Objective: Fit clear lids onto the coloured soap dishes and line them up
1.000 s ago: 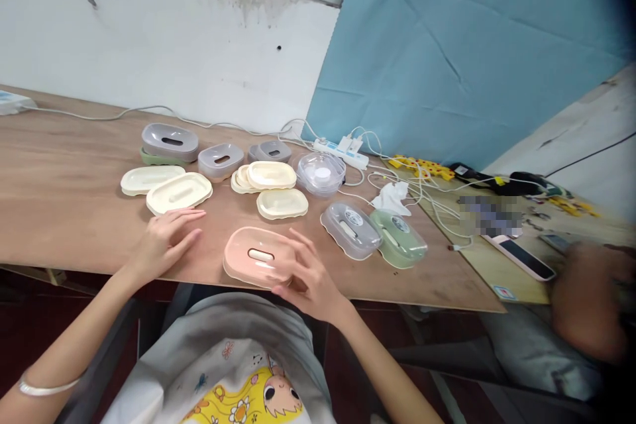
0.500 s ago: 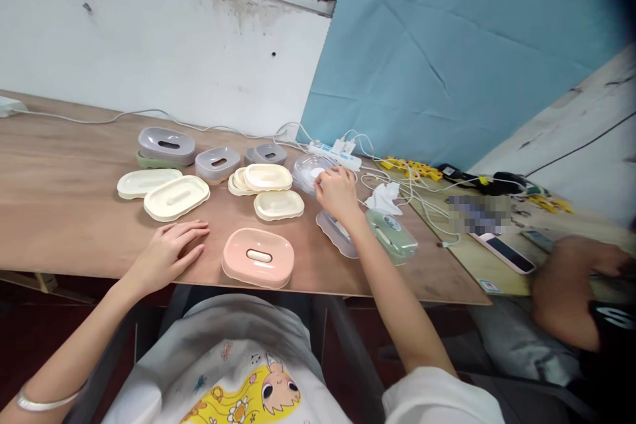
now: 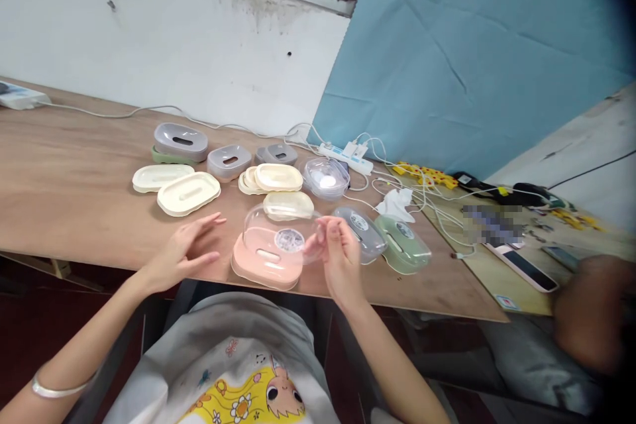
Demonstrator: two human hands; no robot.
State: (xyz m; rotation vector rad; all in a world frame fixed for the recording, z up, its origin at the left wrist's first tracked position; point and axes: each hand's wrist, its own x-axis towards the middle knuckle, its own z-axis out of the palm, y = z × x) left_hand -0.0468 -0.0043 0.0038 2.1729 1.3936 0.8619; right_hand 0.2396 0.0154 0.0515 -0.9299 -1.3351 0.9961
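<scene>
A clear plastic lid (image 3: 258, 220) with a round printed label is pinched at its right end by my right hand (image 3: 338, 255). It hangs tilted just above a pink soap dish (image 3: 263, 268) at the table's front edge; whether the two touch I cannot tell. To the left of the pink dish, my left hand (image 3: 186, 248) hovers with fingers apart, holding nothing. Behind the dish lie cream oval trays (image 3: 278, 177). Stacked clear lids (image 3: 325, 175) sit beyond my right hand. Right of it are a grey lidded soap dish (image 3: 365, 235) and a green lidded soap dish (image 3: 405, 245).
Grey soap dishes (image 3: 181, 139) and more cream trays (image 3: 189, 193) stand at the back left. A power strip (image 3: 345, 158), cables and a crumpled tissue (image 3: 396, 204) lie at the back right. On the adjoining table is a phone (image 3: 521, 265), near another person's arm (image 3: 589, 311).
My right hand has come from the stacked clear lids toward me, bringing one lid over the pink dish. My left hand has lifted slightly and turned toward the dish. The view has shifted a little.
</scene>
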